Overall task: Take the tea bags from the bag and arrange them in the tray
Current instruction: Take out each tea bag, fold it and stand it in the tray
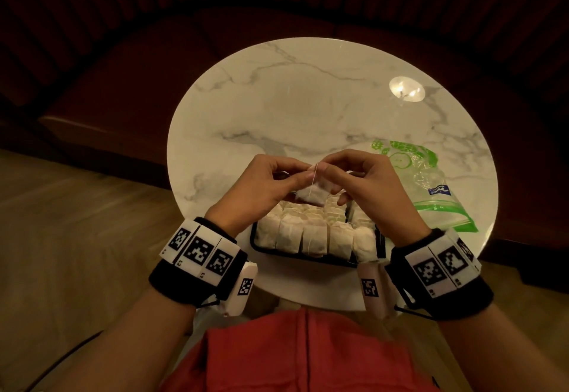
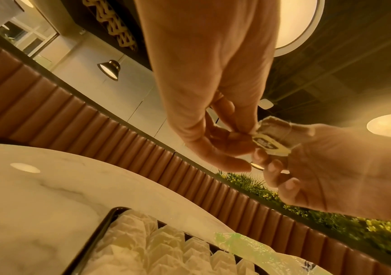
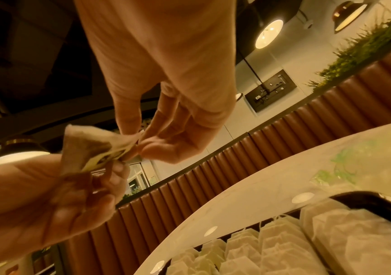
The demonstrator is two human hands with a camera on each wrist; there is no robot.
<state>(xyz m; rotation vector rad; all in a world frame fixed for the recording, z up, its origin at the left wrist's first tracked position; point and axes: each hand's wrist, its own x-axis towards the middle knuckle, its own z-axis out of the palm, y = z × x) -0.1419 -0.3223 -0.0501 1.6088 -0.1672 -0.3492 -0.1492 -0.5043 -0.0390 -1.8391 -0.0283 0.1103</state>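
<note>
One white tea bag [image 1: 314, 197] with its string hangs just above the far side of the black tray [image 1: 254, 242]. My left hand [image 1: 303, 177] and right hand [image 1: 324, 170] both pinch it, fingertips nearly touching. In the left wrist view the tea bag [image 2: 277, 131] shows its paper tag [image 2: 269, 147] between the two hands. In the right wrist view my right hand [image 3: 142, 144] pinches the edge of the tea bag [image 3: 88, 143]. Rows of tea bags [image 1: 304, 231] fill the tray. The clear plastic bag [image 1: 426, 176] with green print lies flat to the right.
A round white marble table [image 1: 277, 99] holds everything, and its far half is bare. The tray sits near its front edge, close to my body. A padded brown bench [image 2: 48, 111] curves round the table's far side, with green plants [image 2: 330, 219] behind it.
</note>
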